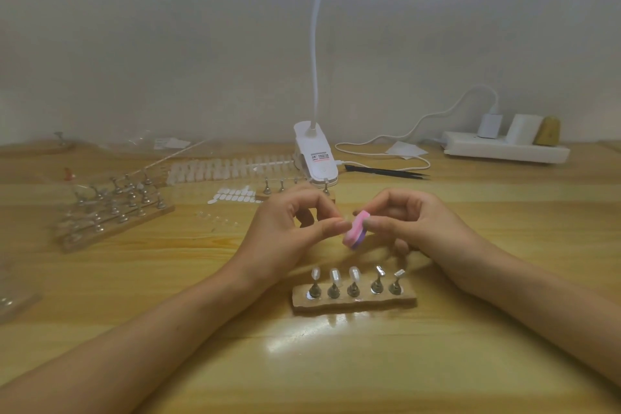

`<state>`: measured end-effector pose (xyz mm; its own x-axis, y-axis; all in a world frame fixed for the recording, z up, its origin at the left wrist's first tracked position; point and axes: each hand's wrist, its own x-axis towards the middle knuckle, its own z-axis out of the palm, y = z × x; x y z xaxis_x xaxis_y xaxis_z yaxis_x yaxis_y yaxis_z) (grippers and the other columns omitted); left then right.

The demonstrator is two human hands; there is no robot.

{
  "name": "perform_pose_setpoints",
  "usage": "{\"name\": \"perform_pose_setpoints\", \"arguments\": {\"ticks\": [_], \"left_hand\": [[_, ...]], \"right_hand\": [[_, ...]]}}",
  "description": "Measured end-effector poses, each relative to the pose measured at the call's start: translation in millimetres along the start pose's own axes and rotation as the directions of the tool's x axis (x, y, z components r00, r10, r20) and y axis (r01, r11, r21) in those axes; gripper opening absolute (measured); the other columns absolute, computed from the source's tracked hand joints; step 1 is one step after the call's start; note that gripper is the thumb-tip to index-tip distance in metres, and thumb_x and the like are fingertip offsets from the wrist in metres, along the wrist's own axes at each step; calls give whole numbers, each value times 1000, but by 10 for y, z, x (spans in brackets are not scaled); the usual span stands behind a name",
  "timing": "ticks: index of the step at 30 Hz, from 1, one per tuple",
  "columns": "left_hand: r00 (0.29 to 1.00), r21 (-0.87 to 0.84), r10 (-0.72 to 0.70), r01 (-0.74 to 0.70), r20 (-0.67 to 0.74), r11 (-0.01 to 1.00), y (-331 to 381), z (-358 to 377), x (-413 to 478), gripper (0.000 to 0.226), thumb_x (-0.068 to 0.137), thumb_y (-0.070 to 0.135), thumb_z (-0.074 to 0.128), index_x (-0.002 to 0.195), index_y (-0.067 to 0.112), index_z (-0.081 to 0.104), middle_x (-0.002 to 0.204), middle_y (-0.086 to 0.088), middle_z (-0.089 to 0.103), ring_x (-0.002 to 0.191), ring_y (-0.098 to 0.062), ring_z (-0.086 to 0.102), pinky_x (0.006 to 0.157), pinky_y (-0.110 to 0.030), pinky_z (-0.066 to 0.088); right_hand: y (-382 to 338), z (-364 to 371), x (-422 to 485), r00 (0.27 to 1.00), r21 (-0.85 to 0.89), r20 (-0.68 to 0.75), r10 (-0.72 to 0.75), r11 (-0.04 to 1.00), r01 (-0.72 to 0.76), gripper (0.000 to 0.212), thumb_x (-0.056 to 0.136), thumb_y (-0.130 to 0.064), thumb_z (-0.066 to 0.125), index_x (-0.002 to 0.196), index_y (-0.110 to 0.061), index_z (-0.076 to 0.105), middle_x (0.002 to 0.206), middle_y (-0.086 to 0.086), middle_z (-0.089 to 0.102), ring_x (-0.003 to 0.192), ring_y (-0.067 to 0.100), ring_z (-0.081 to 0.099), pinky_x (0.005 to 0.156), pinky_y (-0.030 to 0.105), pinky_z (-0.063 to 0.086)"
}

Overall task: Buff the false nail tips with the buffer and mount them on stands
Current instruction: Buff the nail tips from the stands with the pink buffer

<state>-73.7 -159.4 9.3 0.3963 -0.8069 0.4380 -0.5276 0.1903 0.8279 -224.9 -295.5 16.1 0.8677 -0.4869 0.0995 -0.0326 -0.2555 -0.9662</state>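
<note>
My right hand pinches a small pink and purple buffer block above the middle of the table. My left hand has thumb and forefinger pinched together right against the buffer; the nail tip between them is too small to see clearly. Below the hands stands a wooden base with five metal stands. Three stands on the left carry false nail tips; the two on the right show bare metal tops.
A second wooden base with several bare stands lies at the left. Rows of loose nail tips and adhesive tabs lie behind the hands. A white clip lamp, black tweezers and a power strip sit at the back.
</note>
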Motion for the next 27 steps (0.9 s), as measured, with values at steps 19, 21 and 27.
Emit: {"name": "perform_pose_setpoints", "arguments": {"ticks": [19, 21, 27], "left_hand": [[999, -40, -13, 15, 33, 999, -1, -2, 3, 15, 68, 37, 75, 67, 24, 68, 75, 14, 62, 67, -1, 50, 68, -12, 42], [999, -33, -16, 18, 38, 999, 5, -2, -3, 14, 67, 38, 75, 66, 26, 69, 75, 14, 61, 67, -1, 49, 68, -12, 42], [999, -92, -34, 35, 20, 995, 11, -16, 2, 13, 72, 32, 75, 68, 21, 69, 73, 17, 62, 68, -2, 51, 68, -14, 44]], "right_hand": [[12, -9, 14, 1000, 35, 17, -11, 999, 10, 22, 71, -34, 77, 87, -20, 72, 94, 3, 78, 81, 13, 71, 53, 18, 48], [17, -42, 29, 1000, 33, 0, -5, 999, 5, 32, 70, -36, 77, 93, -14, 70, 96, 2, 78, 80, 11, 69, 54, 18, 48], [13, -31, 11, 998, 33, 64, -11, 999, 9, 14, 72, -31, 78, 83, -25, 71, 95, 5, 78, 77, 9, 69, 53, 16, 48]]}}
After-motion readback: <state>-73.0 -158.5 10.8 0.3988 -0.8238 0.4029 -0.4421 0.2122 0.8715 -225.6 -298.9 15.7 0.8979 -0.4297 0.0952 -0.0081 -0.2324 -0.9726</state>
